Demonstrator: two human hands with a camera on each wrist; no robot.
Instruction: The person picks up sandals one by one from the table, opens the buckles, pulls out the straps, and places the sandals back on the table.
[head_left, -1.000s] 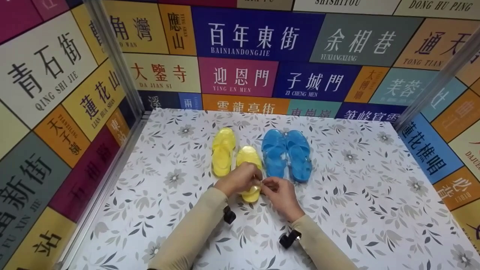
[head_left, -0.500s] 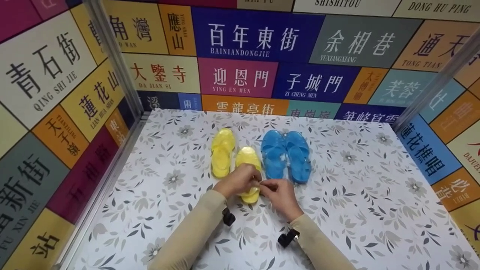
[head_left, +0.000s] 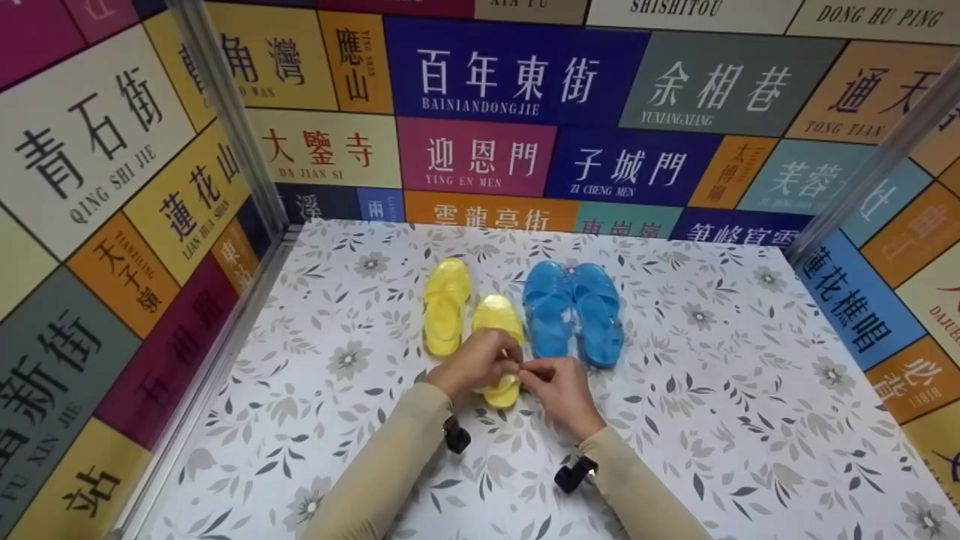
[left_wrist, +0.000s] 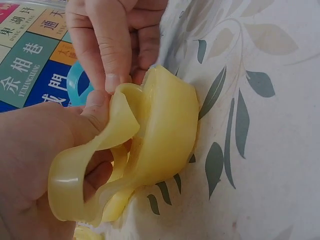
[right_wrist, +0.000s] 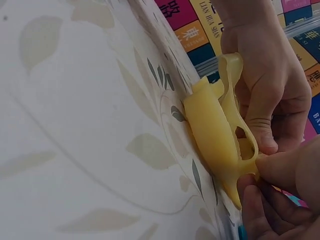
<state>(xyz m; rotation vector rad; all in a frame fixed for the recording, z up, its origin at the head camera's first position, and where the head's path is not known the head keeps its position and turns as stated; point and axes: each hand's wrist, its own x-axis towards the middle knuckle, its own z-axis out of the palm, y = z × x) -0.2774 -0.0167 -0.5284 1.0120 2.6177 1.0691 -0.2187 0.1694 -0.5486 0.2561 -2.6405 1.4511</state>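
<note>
A yellow jelly sandal (head_left: 498, 309) lies toe away from me, its heel end nearest. My left hand (head_left: 480, 364) reaches over its middle from the left. My right hand (head_left: 561, 391) meets it at the sandal's right side, thumb and fingertips pinching the strap there. In the left wrist view the yellow ankle strap (left_wrist: 65, 182) arches up behind the heel. Left fingers show through the strap's loop, with the left thumb on the strap close to the right thumb. The right wrist view shows both thumb tips together at the strap's side; the fastening between them is hidden.
The other yellow sandal (head_left: 445, 311) stands to the left, slightly farther away. A pair of blue sandals (head_left: 551, 307) sits side by side just right of the hands. White leaf-patterned cloth (head_left: 735, 390) covers the table, with colourful sign-printed walls (head_left: 480, 154) around it.
Both hands stay at the yellow sandal's strap. The right fingertips have shifted very slightly; the sandals keep their places.
</note>
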